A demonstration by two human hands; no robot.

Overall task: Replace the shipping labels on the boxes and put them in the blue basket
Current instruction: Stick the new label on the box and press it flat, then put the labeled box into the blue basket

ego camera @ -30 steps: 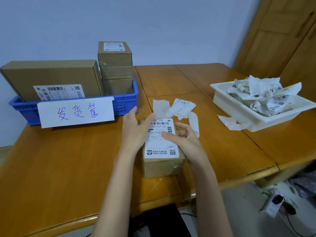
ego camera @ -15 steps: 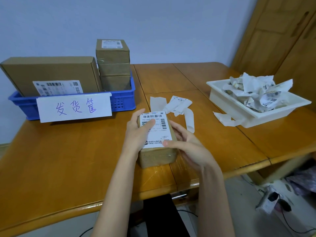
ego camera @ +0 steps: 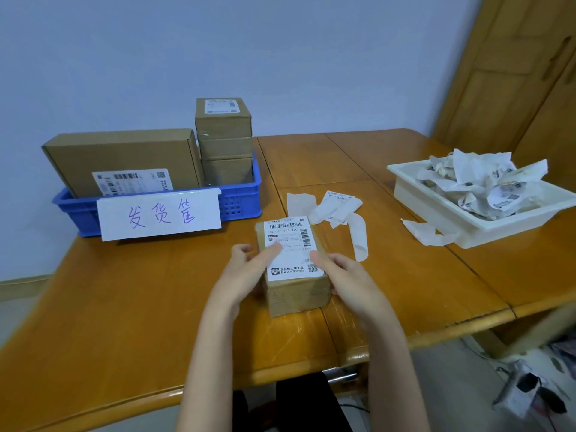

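Orange-brown wooden table point(ego camera: 124, 307) of joined panels, against a pale blue wall point(ego camera: 280, 57); wooden door point(ego camera: 514, 88) at right. Compared with half a second ago: small box point(ego camera: 296, 294) sitting squarer to the view on the table, left hand point(ego camera: 246, 269) with thumb laid across the shipping label point(ego camera: 291, 247) and fingers curled at the box's left side, right hand point(ego camera: 346, 275) clasping the right side, thumb on the label's edge. Blue basket point(ego camera: 243, 201) with handwritten sign point(ego camera: 160, 215): large flat box point(ego camera: 124, 157), three stacked boxes point(ego camera: 223, 141). White tray point(ego camera: 436, 210): crumpled old labels point(ego camera: 480, 182). Loose backing strips point(ego camera: 336, 210) between.
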